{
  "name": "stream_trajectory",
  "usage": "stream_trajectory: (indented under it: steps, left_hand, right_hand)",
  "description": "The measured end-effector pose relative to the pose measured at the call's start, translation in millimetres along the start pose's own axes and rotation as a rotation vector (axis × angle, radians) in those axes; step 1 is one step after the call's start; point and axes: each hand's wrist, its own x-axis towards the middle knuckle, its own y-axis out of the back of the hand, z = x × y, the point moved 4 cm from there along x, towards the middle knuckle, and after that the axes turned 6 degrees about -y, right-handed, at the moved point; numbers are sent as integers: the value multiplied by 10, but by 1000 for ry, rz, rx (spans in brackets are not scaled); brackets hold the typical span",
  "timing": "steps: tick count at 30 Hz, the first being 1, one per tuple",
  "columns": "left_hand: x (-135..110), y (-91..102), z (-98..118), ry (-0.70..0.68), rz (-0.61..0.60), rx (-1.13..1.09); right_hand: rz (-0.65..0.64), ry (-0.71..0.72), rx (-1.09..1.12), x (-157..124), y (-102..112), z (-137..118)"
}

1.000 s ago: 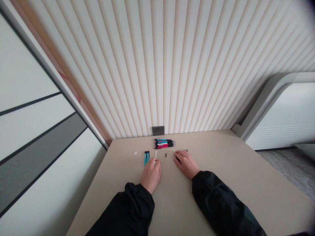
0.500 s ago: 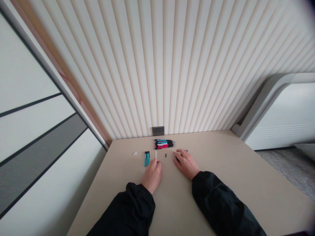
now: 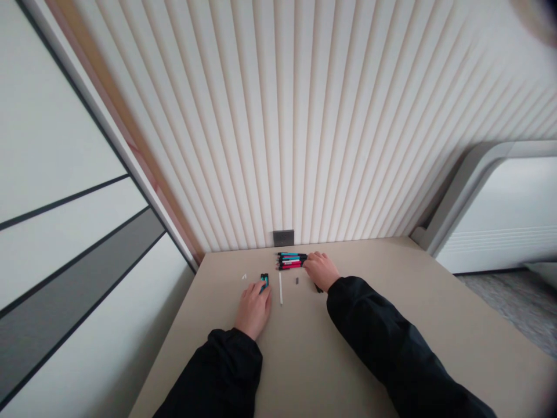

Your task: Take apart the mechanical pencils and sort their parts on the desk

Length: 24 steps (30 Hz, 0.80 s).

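Note:
Two slim teal pen parts with black ends [image 3: 264,278] lie upright side by side on the table. My left hand [image 3: 253,307] has its fingers closed over their lower portions, hiding most of them. A pile of black-ended pens [image 3: 290,262] in teal, white and red lies crosswise near the wall. My right hand [image 3: 321,271] is closed around the right ends of the pile, covering the tips. Between the hands lie a thin white stick [image 3: 281,289] and a small dark grey piece [image 3: 297,281]. A black piece [image 3: 319,288] shows partly under my right wrist.
Small white pieces [image 3: 244,277] lie left of the teal parts. The beige table [image 3: 304,360] meets a ribbed wall [image 3: 287,145] with a dark socket [image 3: 284,238]. A cabinet [image 3: 65,290] flanks it on the left, and a pale bed-like frame [image 3: 500,215] on the right.
My left hand has left the white stick and moved left onto the teal parts. My right hand has moved forward to the pens' right ends. The view has shifted slightly.

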Motion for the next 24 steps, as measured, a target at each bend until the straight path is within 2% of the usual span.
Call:
stream_trajectory:
  steps: [3,7,24]
  left_hand:
    - [-14,-20,-3,-10,29,-48]
    - [-12,-12,23,-19,34,-62]
    - [-20,-37,87,10,-106,-4]
  right_hand:
    - [-26,-4,-11,145,-90,-21]
    - [-44,-22,-19,195,-157,-3]
    - [-128,-58,-66,240,-215,92]
